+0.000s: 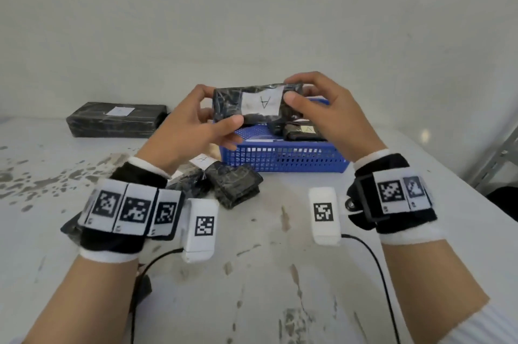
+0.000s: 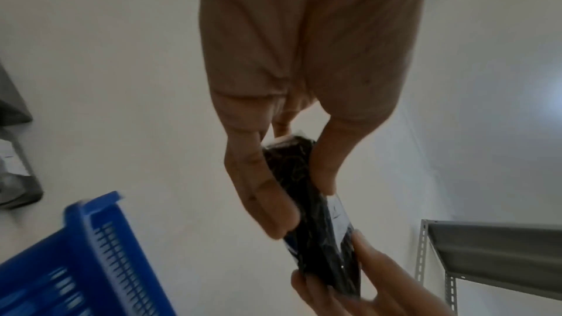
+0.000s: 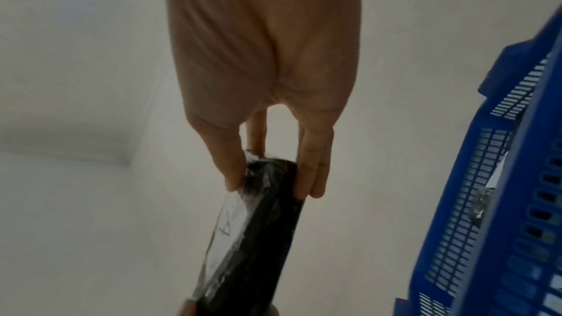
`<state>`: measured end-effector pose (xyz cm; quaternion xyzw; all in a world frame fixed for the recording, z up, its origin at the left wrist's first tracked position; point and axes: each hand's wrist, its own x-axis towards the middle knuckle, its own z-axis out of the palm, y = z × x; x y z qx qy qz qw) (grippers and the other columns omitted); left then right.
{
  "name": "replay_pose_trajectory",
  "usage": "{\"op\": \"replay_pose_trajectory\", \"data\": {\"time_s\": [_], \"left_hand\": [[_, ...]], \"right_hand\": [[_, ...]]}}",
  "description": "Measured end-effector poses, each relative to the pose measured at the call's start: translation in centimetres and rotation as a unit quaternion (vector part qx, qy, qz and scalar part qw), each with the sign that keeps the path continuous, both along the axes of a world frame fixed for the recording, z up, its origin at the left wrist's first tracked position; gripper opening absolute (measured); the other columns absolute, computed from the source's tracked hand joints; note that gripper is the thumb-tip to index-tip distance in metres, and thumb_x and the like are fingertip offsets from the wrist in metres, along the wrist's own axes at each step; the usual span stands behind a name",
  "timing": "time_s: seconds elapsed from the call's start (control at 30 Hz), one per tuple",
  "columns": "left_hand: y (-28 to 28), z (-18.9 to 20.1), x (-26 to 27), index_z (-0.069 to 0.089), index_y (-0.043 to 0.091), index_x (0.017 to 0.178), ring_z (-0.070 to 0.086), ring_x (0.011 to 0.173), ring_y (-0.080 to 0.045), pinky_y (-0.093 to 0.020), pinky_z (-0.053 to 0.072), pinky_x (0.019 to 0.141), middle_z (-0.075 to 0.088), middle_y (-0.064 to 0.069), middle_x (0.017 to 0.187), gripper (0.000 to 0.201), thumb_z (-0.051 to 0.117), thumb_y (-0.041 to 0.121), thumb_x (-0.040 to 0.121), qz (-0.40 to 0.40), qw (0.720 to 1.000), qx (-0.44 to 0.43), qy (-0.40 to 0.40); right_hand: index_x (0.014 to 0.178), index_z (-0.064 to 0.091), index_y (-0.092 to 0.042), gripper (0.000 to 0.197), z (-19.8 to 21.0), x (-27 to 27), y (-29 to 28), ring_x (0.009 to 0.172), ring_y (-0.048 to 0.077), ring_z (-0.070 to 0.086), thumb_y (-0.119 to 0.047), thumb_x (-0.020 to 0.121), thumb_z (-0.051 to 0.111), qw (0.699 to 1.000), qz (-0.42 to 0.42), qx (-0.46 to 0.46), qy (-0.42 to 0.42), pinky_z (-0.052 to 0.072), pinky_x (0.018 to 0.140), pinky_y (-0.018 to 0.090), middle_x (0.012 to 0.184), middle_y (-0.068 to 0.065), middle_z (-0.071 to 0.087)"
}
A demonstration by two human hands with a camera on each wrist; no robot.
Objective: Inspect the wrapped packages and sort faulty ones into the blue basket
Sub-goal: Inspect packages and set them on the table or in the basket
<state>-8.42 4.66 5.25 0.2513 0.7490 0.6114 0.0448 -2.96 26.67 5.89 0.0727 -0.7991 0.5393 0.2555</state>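
A black wrapped package (image 1: 252, 104) with a white label marked "A" is held up above the blue basket (image 1: 286, 160). My left hand (image 1: 196, 125) pinches its left end between thumb and fingers, and my right hand (image 1: 316, 108) pinches its right end. The left wrist view shows the package (image 2: 307, 191) edge-on in the left hand (image 2: 267, 177), with the basket (image 2: 85, 261) at lower left. In the right wrist view the package (image 3: 258, 225) hangs from the right hand (image 3: 267, 169), and the basket (image 3: 502, 201) is at right. One wrapped package (image 1: 304, 130) lies inside the basket.
A long black wrapped block (image 1: 115, 119) lies at the back left by the wall. Several wrapped packages (image 1: 224, 184) sit piled on the table in front of the basket. Cables (image 1: 372, 265) run across the stained white table (image 1: 266, 273). A grey metal shelf (image 2: 492, 256) stands at right.
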Motion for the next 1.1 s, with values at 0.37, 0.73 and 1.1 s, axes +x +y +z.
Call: {"op": "replay_pose_trajectory", "data": {"time_s": [0.37, 0.73, 1.1], "left_hand": [[-0.4, 1.4, -0.4, 0.056, 0.016, 0.126, 0.074, 0.081, -0.027, -0.051, 0.053, 0.094, 0.069, -0.014, 0.111, 0.034, 0.063, 0.019, 0.093, 0.034, 0.998, 0.028, 0.034], [-1.6, 2.6, 0.7, 0.056, 0.017, 0.13, 0.074, 0.086, -0.023, -0.016, 0.056, 0.069, 0.067, -0.018, 0.112, 0.041, 0.066, 0.014, 0.09, 0.025, 0.998, 0.056, 0.017], [-1.8, 3.3, 1.6, 0.059, 0.017, 0.119, 0.075, 0.077, -0.022, -0.034, 0.059, 0.082, 0.074, -0.009, 0.098, 0.029, 0.064, 0.025, 0.092, 0.045, 0.996, 0.033, 0.066]], "right_hand": [[0.125, 0.065, -0.022, 0.034, 0.6, -0.2, -0.6, 0.076, 0.013, 0.069, -0.011, 0.093, 0.069, 0.999, 0.038, -0.037, -0.005, 0.056, 0.075, 0.024, 0.104, 0.006, 0.075], [0.122, 0.067, -0.022, 0.038, 1.1, 0.5, -1.6, 0.082, 0.016, 0.071, -0.003, 0.089, 0.071, 0.999, 0.031, -0.02, -0.027, 0.058, 0.081, 0.025, 0.101, 0.007, 0.077], [0.103, 0.069, -0.034, 0.031, 2.9, 2.5, -3.4, 0.058, 0.001, 0.061, -0.02, 0.079, 0.082, 0.998, -0.033, 0.037, 0.036, 0.051, 0.065, 0.017, 0.09, -0.004, 0.076]]}}
